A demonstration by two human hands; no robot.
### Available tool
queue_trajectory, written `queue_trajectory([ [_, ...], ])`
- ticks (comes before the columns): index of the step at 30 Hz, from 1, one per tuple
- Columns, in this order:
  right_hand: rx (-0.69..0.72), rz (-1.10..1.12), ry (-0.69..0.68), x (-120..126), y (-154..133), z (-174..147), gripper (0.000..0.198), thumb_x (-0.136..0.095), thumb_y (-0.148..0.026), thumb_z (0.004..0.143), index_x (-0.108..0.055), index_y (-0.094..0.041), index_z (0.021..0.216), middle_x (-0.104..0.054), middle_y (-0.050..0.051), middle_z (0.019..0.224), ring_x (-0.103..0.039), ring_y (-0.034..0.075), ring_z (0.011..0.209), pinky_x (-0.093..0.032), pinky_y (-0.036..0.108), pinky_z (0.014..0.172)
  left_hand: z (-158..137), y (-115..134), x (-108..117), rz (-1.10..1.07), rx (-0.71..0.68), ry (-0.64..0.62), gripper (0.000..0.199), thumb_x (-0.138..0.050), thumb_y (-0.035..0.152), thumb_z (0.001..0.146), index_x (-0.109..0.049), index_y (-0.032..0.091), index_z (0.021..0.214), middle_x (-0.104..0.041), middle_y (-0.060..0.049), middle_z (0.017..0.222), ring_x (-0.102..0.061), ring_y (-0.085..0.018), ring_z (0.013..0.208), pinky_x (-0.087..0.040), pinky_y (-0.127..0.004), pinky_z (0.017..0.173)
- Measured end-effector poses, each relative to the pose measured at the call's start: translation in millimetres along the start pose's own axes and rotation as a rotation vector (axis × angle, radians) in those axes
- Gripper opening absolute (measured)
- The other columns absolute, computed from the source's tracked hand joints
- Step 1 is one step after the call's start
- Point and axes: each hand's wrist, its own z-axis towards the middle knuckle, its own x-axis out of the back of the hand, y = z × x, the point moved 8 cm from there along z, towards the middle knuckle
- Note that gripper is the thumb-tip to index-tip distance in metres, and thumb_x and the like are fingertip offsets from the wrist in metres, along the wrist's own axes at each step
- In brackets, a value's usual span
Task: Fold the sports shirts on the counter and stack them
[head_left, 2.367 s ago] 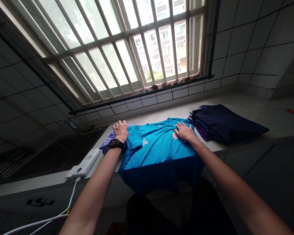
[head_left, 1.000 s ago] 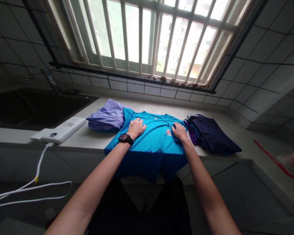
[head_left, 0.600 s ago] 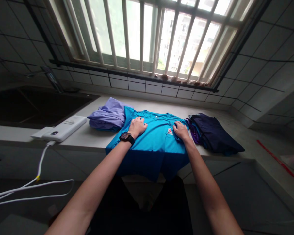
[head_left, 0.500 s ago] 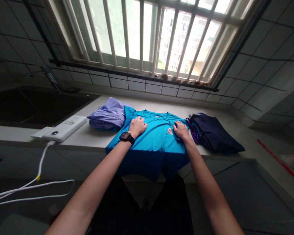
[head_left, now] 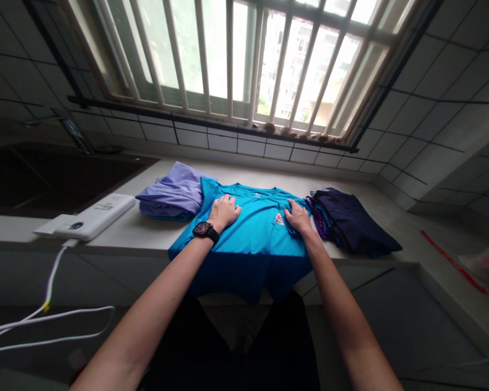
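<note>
Directly beneath the loosely bent fingers [head_left: 231,205] of left hand [head_left: 223,212] and right hand [head_left: 299,217], blue shirt [head_left: 255,228], grip unclear.

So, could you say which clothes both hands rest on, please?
The spread-out blue shirt: the left hand and right hand both lie on it, while the lilac pile and navy pile are untouched.

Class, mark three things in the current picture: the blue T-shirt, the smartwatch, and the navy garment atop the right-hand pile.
Blue T-shirt [head_left: 253,231]: head view, middle of its chest.
Smartwatch [head_left: 203,228]: head view, on its face.
Navy garment [head_left: 353,222]: head view, on its upper surface.
</note>
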Motion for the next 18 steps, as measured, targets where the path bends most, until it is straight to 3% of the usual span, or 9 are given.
queue_trajectory([
  [5,0.122,-0.096,0.009,17,-12,8,0.043,-0.051,-0.026,0.098,-0.064,-0.021,0.138,-0.054,0.012,0.158,-0.052,0.031,0.142,-0.035,0.045,0.122,0,0,0,0.027,-0.01,0.015,0.039,-0.043,0.031,0.099,-0.069,0.014,0.122,-0.067,-0.019,0.134,-0.061,-0.031,0.124,-0.045,-0.039,0.105],
  [8,0.165,-0.036,-0.055,27,-18,28,0.06,-0.061,-0.021,0.091,-0.056,-0.018,0.15,-0.056,0.013,0.155,-0.056,0.029,0.138,-0.043,0.034,0.116,-1,1,0,0.021,-0.011,0.014,0.04,-0.043,0.031,0.099,-0.069,0.012,0.122,-0.066,-0.02,0.134,-0.061,-0.032,0.124,-0.046,-0.04,0.105],
  [11,0.085,0.1,-0.162,29,-19,51,0.096,-0.073,-0.013,0.079,-0.033,-0.018,0.166,-0.058,0.016,0.154,-0.064,0.029,0.127,-0.051,0.034,0.107,-2,1,2,0.019,-0.011,0.01,0.04,-0.043,0.031,0.099,-0.069,0.011,0.122,-0.066,-0.02,0.135,-0.061,-0.031,0.126,-0.045,-0.039,0.106],
  [14,-0.073,0.288,-0.325,20,-16,63,0.122,-0.077,-0.006,0.071,-0.01,-0.023,0.171,-0.063,0.017,0.146,-0.074,0.025,0.098,-0.06,0.033,0.085,-3,2,3,0.031,-0.014,0.01,0.04,-0.043,0.03,0.099,-0.068,0.012,0.124,-0.066,-0.019,0.138,-0.061,-0.03,0.127,-0.046,-0.038,0.106],
  [18,-0.217,0.403,-0.375,17,-8,66,0.125,-0.083,-0.004,0.067,-0.015,-0.022,0.17,-0.071,0.016,0.127,-0.072,0.021,0.09,-0.059,0.028,0.071,-2,2,4,0.032,-0.014,0.007,0.041,-0.043,0.03,0.099,-0.068,0.011,0.125,-0.066,-0.019,0.139,-0.061,-0.03,0.128,-0.046,-0.038,0.106],
])
